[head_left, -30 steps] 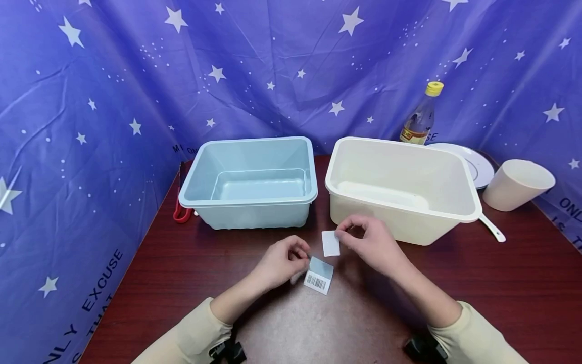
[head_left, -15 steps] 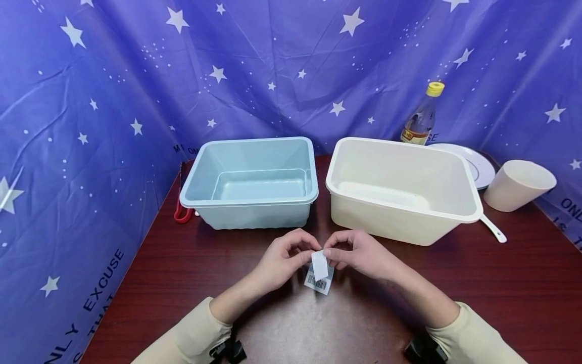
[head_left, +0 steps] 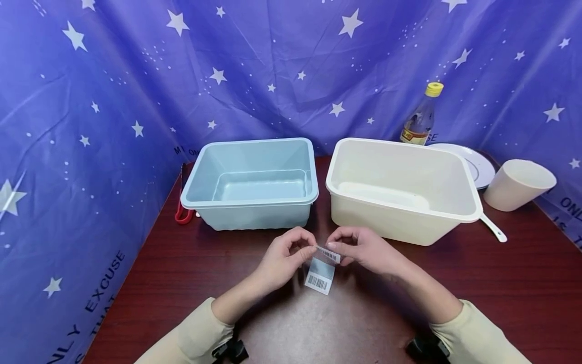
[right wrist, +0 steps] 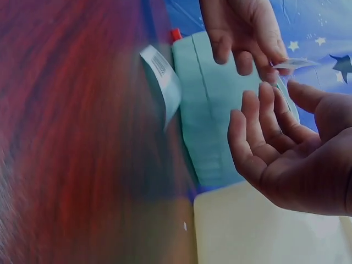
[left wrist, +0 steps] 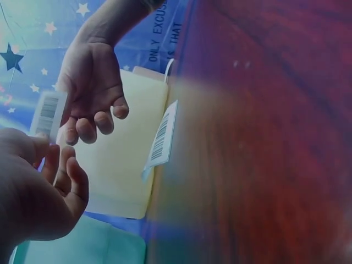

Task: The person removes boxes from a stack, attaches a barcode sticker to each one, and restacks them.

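Pinching 1 small barcode sticker (head_left: 328, 254) between left hand (head_left: 284, 258) and right hand (head_left: 364, 249), fingertips curled onto its opposite ends, just above the table (head_left: 454, 283). Lying flat directly beneath: a second barcode label (head_left: 320, 276), in front of blue tub (head_left: 249, 178) and cream tub (head_left: 400, 186).

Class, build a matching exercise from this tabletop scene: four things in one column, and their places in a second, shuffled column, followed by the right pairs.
Things:
1. blue tub
2. cream tub
3. bottle
4. barcode label

Places:
A. pinched between both hands
B. back right, behind the cream tub
C. left half of the table
D. right of the blue tub

Pairs: 1-C, 2-D, 3-B, 4-A
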Action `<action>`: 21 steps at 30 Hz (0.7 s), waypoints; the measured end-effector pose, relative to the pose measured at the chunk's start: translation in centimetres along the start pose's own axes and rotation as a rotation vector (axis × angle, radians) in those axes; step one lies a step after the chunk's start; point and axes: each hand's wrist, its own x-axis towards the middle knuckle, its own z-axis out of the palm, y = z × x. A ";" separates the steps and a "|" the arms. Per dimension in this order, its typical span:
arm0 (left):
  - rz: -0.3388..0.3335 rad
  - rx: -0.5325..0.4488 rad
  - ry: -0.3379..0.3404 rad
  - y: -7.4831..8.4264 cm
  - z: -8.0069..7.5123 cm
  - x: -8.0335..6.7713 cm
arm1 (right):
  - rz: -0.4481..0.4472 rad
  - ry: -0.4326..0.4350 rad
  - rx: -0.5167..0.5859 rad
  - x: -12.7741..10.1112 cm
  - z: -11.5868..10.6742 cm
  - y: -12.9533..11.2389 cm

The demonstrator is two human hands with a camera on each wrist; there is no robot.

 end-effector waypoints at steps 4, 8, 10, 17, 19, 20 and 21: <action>-0.097 -0.001 0.063 -0.1 0.2 0.6 | 0.005 0.089 0.011 -0.1 -0.7 0.2; -0.146 -0.031 0.104 -0.2 0.9 1.3 | 0.010 0.197 0.052 -0.5 -0.7 0.6; -0.151 -0.040 0.124 -0.1 1.3 1.7 | 0.003 0.255 0.067 -0.9 -0.6 0.8; -0.159 -0.044 0.183 0.1 2.5 2.9 | -0.091 0.430 -0.053 -2.3 -0.9 1.5; -0.158 -0.051 0.181 0.3 2.9 3.1 | -0.112 0.473 -0.095 -2.7 -1.0 1.7; -0.157 -0.053 0.179 0.4 3.0 3.3 | -0.119 0.494 -0.111 -2.8 -1.0 1.7; -0.154 -0.054 0.176 0.5 3.2 3.4 | -0.125 0.518 -0.125 -3.0 -1.1 1.8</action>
